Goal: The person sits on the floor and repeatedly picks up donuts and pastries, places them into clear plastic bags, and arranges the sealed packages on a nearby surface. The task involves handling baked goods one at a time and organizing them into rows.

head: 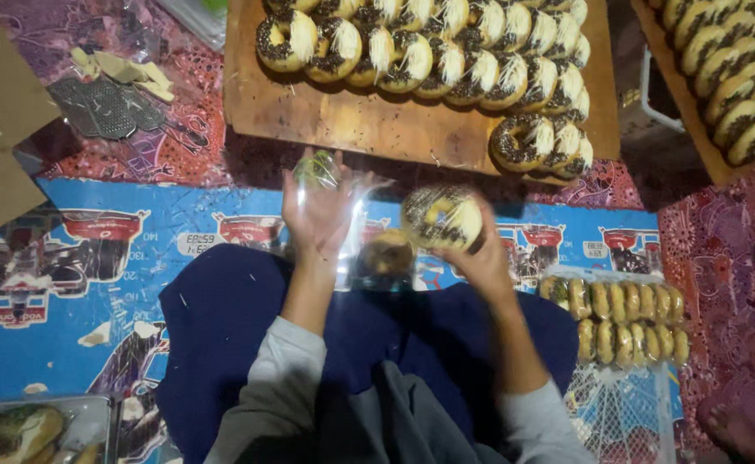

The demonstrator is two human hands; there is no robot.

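From my remote seat, I look down on a person seated on a patterned floor mat (102, 283), packing ring doughnuts by hand. The right hand (480, 258) is closed around a doughnut (443, 216) topped with chocolate sprinkles and grated cheese, gripping it by the lower edge, I judge so that the fingers stay off the topping. The left hand (315, 210) is spread flat, fingers up, and seems to sit against or inside a clear plastic bag (356, 232); the film is hard to trace, but I judge the open palm is holding its mouth wide. Just below and between the two hands, a second doughnut (388, 253) shows dimly through the plastic, apparently already inside.

Directly beyond the fingertips lies a wooden board (360, 120) carrying overlapping rows of the same doughnuts (446, 51), leaned on one another, probably to save room and keep the supply within reach. A second wooden board (695, 112), likewise loaded, sits farther out past the right hand. Near the right forearm rest sealed packs of doughnuts (614, 322), set down on the side of the hand that holds the doughnut. Out beyond the left hand lies a flat metal grater (106, 107) with cheese scraps (128, 69). A tray of food (33, 430) sits back near the left elbow.
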